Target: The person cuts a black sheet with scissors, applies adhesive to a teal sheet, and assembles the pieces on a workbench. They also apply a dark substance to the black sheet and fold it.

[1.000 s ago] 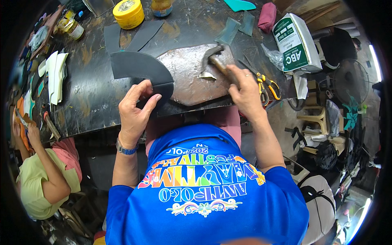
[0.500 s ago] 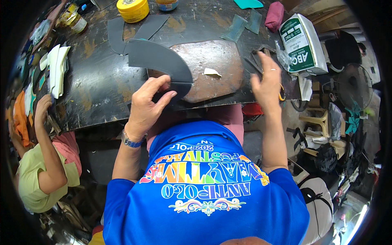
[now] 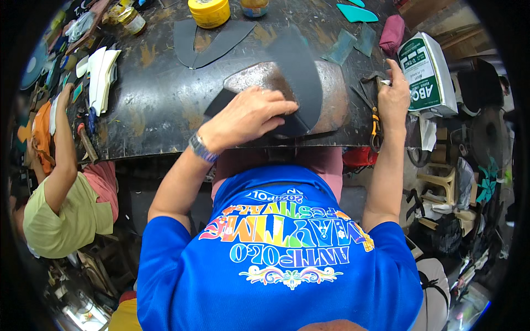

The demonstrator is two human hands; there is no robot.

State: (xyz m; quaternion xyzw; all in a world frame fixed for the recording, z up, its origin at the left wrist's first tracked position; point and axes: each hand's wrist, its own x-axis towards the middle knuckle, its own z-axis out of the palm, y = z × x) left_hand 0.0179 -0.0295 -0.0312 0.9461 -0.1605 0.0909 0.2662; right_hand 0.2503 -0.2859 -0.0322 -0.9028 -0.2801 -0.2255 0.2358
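left grip (image 3: 248,118) pressing dark sheet (image 3: 295,77), perhaps leather

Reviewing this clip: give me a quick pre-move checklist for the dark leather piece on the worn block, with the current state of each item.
1. Left hand presses flat on the dark leather piece: ok.
2. Piece lies over the worn block, not off the table edge: ok.
3. Right hand on the work: not ok; it is off to the side by the scissors and white box.
4. Right hand holds a tool: cannot tell.
5. Other person's arm away from the piece: ok.
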